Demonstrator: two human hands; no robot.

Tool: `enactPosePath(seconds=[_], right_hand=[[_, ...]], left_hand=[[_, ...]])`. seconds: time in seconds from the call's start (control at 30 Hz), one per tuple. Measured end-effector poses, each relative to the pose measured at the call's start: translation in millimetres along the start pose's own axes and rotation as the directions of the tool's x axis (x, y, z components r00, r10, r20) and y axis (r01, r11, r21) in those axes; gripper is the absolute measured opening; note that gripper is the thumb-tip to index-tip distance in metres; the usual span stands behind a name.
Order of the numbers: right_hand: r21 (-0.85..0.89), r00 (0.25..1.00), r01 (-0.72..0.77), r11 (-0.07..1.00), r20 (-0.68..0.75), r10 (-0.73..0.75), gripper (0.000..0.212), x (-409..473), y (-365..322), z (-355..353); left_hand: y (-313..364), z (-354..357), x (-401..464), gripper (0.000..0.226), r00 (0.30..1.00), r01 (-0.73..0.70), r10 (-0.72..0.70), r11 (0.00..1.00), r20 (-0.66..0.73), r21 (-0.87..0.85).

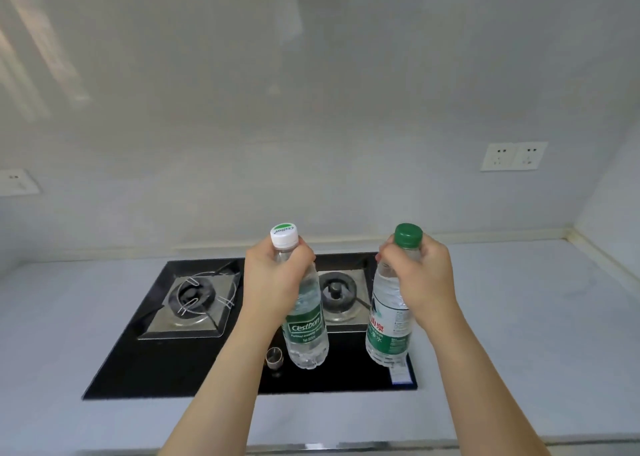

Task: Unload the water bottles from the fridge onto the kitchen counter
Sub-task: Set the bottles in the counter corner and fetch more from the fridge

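My left hand (pixel 273 275) grips the neck of a clear water bottle with a white cap and a green label (pixel 306 331). My right hand (pixel 419 275) grips the neck of a second clear water bottle with a green cap and a green and white label (pixel 389 331). Both bottles hang upright above the black gas hob (pixel 145 358), side by side and a little apart. Whether their bases touch the glass I cannot tell. The fridge is out of view.
The hob is set into a pale kitchen counter (pixel 519 317), with two burners (pixel 197 298) and a small metal knob (pixel 274 357) near the front. Wall sockets (pixel 514 156) sit on the pale wall at the right. The counter's front edge runs along the bottom.
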State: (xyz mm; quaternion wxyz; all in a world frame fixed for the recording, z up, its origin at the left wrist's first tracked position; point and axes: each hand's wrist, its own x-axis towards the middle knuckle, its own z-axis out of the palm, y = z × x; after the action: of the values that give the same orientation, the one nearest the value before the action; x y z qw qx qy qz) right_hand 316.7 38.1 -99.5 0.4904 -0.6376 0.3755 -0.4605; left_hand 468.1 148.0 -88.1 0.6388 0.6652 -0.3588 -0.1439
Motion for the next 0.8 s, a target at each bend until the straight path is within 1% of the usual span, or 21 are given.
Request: enactPosePath(seconds=[0.1, 0.2, 0.23, 0.37, 0.43, 0.5, 0.57, 0.6, 0.7, 0.8], right_hand=[[0.023, 0.997, 0.005, 1.000, 0.077, -0.007, 0.015, -12, -12, 50], [0.050, 0.989, -0.007, 0.999, 0.150, -0.001, 0.012, -25, -25, 102], [0.059, 0.984, -0.001, 0.998, 0.178, -0.010, 0.013, -30, -29, 121], [0.063, 0.970, 0.001, 0.998, 0.244, -0.016, 0.020, -50, -41, 188], [0.062, 0.959, -0.005, 0.998, 0.285, -0.013, 0.025, -65, -50, 232], [0.067, 0.947, -0.011, 0.998, 0.321, -0.011, 0.021, -79, -57, 270], [0.081, 0.938, -0.026, 0.996, 0.346, -0.004, 0.011, -95, -61, 307], [0.087, 0.936, -0.037, 0.995, 0.351, 0.004, 0.011, -100, -63, 317], [0.107, 0.920, -0.045, 0.993, 0.391, 0.000, 0.011, -116, -71, 358], [0.125, 0.898, -0.046, 0.991, 0.439, -0.014, 0.017, -130, -79, 395]], left_hand=[[-3, -52, 1, 0.031, 0.997, 0.018, -0.017, 1.000, -0.079, 0.011], [-10, -106, 4, 0.018, 0.989, 0.048, -0.046, 0.999, -0.139, 0.011], [-13, -125, 4, 0.018, 0.987, 0.054, -0.052, 0.998, -0.154, 0.011], [-27, -194, 6, 0.031, 0.978, 0.066, -0.062, 0.998, -0.199, 0.016], [-35, -239, 6, 0.033, 0.968, 0.071, -0.064, 0.997, -0.242, 0.017], [-42, -279, 4, 0.030, 0.957, 0.080, -0.073, 0.997, -0.282, 0.016], [-50, -318, 2, 0.022, 0.944, 0.100, -0.089, 0.995, -0.317, 0.017], [-51, -330, 1, 0.020, 0.941, 0.106, -0.094, 0.994, -0.325, 0.018], [-57, -372, -2, 0.019, 0.931, 0.106, -0.081, 0.993, -0.356, 0.050], [-64, -409, -2, 0.019, 0.914, 0.135, -0.115, 0.991, -0.390, 0.024]])
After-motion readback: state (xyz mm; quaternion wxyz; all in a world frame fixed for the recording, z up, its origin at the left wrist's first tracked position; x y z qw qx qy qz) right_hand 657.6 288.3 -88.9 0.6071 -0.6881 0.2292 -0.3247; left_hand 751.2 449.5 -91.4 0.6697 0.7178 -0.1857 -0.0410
